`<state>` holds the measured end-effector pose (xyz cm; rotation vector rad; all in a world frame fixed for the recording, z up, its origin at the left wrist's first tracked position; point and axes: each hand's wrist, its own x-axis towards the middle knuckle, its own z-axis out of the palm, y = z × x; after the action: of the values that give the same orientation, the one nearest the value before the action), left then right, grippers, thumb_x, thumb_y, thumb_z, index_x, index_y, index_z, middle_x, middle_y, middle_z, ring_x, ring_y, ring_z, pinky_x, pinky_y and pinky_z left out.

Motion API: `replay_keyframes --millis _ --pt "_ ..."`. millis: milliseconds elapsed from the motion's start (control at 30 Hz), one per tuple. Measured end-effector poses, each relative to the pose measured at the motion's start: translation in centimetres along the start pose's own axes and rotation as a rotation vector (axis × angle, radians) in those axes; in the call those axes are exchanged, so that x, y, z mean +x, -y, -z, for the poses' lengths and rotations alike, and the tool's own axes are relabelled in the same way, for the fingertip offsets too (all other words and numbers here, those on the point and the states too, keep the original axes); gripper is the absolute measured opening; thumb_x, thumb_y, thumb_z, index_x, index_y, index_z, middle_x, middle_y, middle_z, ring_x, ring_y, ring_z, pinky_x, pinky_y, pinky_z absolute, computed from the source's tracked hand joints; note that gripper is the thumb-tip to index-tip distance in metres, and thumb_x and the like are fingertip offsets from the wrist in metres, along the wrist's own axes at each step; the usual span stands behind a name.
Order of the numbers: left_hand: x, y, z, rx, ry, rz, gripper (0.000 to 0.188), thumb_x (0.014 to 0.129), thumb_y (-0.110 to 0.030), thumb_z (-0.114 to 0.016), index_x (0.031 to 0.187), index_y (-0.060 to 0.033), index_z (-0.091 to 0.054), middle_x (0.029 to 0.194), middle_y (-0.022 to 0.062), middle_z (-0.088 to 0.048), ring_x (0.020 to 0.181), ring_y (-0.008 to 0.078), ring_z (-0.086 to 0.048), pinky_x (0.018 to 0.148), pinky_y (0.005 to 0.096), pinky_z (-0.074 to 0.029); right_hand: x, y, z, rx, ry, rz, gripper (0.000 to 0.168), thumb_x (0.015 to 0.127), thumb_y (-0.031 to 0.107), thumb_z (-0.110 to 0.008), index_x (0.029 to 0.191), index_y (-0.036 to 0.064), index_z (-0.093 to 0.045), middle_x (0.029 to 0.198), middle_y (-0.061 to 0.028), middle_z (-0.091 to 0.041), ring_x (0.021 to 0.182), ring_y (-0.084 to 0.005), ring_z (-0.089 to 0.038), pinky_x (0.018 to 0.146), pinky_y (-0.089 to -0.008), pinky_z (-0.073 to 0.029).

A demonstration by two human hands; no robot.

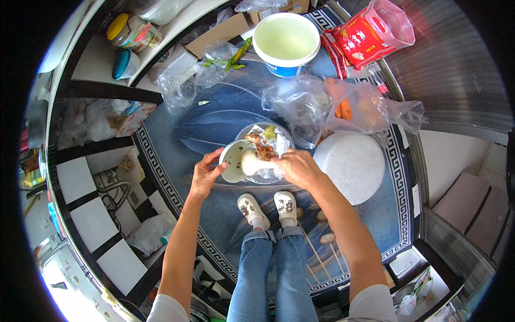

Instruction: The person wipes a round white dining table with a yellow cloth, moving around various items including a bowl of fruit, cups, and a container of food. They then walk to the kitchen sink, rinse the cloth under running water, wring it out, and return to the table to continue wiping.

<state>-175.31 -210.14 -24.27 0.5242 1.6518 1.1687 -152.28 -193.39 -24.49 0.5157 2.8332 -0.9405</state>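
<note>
My left hand [207,173] grips the rim of a pale bowl [231,163], which is tilted and has dark food bits on its inner wall. In my right hand [295,166] is a cream-coloured ladle or large spoon [253,163], its head at the bowl's mouth. Just beyond and under them stands a clear waste bin [263,177] lined with plastic, holding reddish-brown food scraps [265,152], white paper and a yellow-green piece [269,133]. The bin stands on the blue patterned mat [225,124], in front of my shoes.
A white bucket [286,38] stands at the far side, near green peppers [240,54] in plastic. To the right are bags with carrots [344,108], a round grey-white stool [349,167] and a red bag [362,38]. Open shelves [116,88] line the left.
</note>
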Motion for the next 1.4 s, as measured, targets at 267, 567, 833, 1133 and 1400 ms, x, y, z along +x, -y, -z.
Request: replay_keyframes --millis 267,567,833,1133,1400 --pt "1.1 -0.3 -1.4 0.057 -0.044 0.057 0.049 0.079 -0.021 -0.07 0.118 0.0034 -0.054 0.1 0.0095 -0.061 0.093 0.015 -0.056 0.083 0.0277 -0.045 0.0 -0.1 -1.5 0.032 -0.154 0.014 0.031 0.073 0.02 -0.065 0.103 0.011 -0.063 0.076 -0.008 -0.063 0.076 -0.0246 -0.06 0.064 -0.0357 -0.049" --pt "1.3 0.8 -1.1 0.074 -0.094 0.126 0.049 0.078 -0.024 -0.071 0.115 0.0037 -0.056 0.094 0.0077 -0.062 0.085 0.0126 -0.056 0.081 0.0268 -0.045 0.0 1.1 -2.0 0.206 -0.071 -0.143 0.029 0.073 0.017 -0.065 0.101 0.016 -0.063 0.084 -0.0115 -0.065 0.076 -0.027 -0.061 0.068 -0.0391 -0.05" --pt "1.5 1.7 -1.5 0.274 -0.145 0.071 0.05 0.074 -0.024 -0.073 0.114 0.0023 -0.058 0.092 0.0082 -0.062 0.083 0.013 -0.055 0.08 0.0278 -0.045 -0.3 0.0 -2.4 0.095 -0.022 -0.135 0.034 0.071 0.013 -0.064 0.105 0.011 -0.063 0.084 -0.0082 -0.066 0.081 -0.0234 -0.06 0.07 -0.0363 -0.05" --pt "2.1 0.7 -3.1 0.353 -0.214 0.077 0.049 0.072 -0.028 -0.074 0.108 0.0027 -0.061 0.071 0.0014 -0.059 0.061 0.0074 -0.05 0.059 0.0215 -0.044 -1.5 -0.5 -3.5 0.065 -0.148 -0.164 0.036 0.069 0.011 -0.067 0.104 0.009 -0.062 0.081 -0.0068 -0.064 0.078 -0.0228 -0.059 0.068 -0.0347 -0.049" --pt "2.3 1.1 -3.0 0.384 -0.314 0.173 0.052 0.069 -0.032 -0.076 0.107 0.0009 -0.063 0.065 -0.0012 -0.055 0.056 0.005 -0.045 0.051 0.0209 -0.039 -1.4 -0.1 -5.0 -0.005 -0.158 -0.21 0.036 0.071 0.015 -0.065 0.106 0.006 -0.059 0.077 -0.0081 -0.064 0.075 -0.0224 -0.06 0.065 -0.0337 -0.05"
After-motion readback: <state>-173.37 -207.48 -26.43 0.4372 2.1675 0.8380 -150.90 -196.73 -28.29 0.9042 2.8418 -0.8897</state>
